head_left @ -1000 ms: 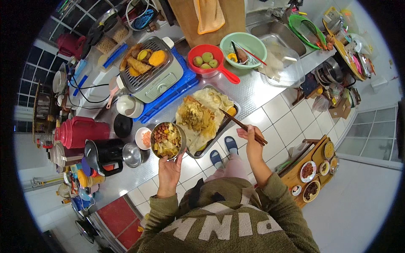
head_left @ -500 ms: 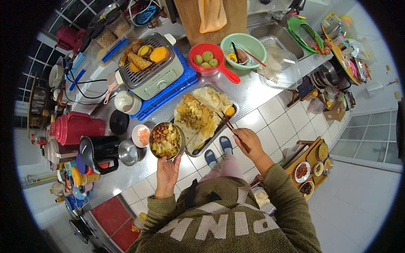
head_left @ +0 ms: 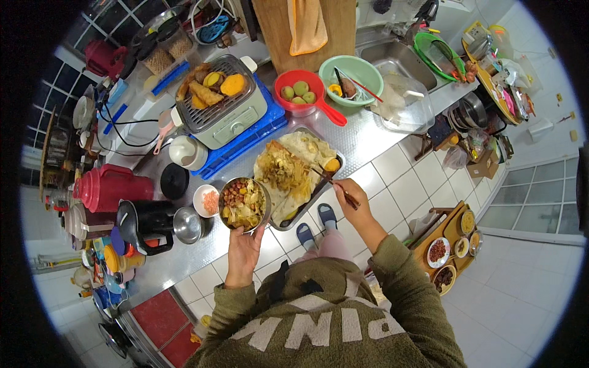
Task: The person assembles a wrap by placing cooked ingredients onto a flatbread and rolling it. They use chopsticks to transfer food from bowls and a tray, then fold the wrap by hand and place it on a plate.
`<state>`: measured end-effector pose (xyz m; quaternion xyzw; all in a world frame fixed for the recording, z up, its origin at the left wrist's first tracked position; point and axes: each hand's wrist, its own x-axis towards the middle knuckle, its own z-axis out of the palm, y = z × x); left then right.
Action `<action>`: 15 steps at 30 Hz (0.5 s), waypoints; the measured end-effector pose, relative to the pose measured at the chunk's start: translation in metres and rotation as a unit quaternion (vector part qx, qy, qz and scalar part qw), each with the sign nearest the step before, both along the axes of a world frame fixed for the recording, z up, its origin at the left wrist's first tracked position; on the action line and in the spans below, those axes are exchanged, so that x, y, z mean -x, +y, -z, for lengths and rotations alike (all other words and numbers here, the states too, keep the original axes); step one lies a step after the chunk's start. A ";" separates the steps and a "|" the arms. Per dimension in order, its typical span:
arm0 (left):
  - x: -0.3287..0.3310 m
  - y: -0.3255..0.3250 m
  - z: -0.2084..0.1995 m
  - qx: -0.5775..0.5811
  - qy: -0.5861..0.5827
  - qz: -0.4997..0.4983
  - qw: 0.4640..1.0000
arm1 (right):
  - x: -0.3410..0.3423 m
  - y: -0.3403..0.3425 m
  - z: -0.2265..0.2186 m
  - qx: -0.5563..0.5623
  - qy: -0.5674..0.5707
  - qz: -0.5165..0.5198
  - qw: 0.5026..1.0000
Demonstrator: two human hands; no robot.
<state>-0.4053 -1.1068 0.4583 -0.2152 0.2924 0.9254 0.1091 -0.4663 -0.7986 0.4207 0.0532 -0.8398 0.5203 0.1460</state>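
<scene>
My left hand (head_left: 244,248) grips a round metal bowl (head_left: 267,208) by its near rim. Peanuts and a yellowish chopped vegetable mix fill that bowl. With my right hand (head_left: 354,205) I hold dark chopsticks (head_left: 326,176), closed in my fingers. Their tips reach the shredded yellow filling (head_left: 285,172) heaped on a pale flatbread (head_left: 270,202). Under the flatbread lies a metal tray (head_left: 341,161) at the counter's edge. An orange-yellow piece (head_left: 332,165) sits at the tray's right end.
Behind the tray stands a grill (head_left: 224,126) with food on top. A red colander (head_left: 331,112) of green fruit and a mint bowl (head_left: 353,64) are beside it. Left are a small white bowl (head_left: 199,195), a metal bowl (head_left: 187,225) and a black kettle (head_left: 147,224).
My right hand has shifted slightly left, bringing the chopsticks' tips a little further over the filling. The left hand still holds the bowl in nearly the same place.
</scene>
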 end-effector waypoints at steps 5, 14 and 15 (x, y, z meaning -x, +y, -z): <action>-0.002 -0.004 0.003 -0.010 0.016 -0.002 1.000 | -0.004 -0.003 -0.016 -0.016 0.000 0.002 1.000; -0.004 0.004 -0.001 0.009 0.006 0.004 1.000 | -0.002 0.001 -0.014 -0.025 -0.016 -0.020 0.999; -0.004 0.003 -0.001 0.010 0.006 0.004 1.000 | -0.002 0.000 -0.018 -0.023 -0.008 -0.020 0.999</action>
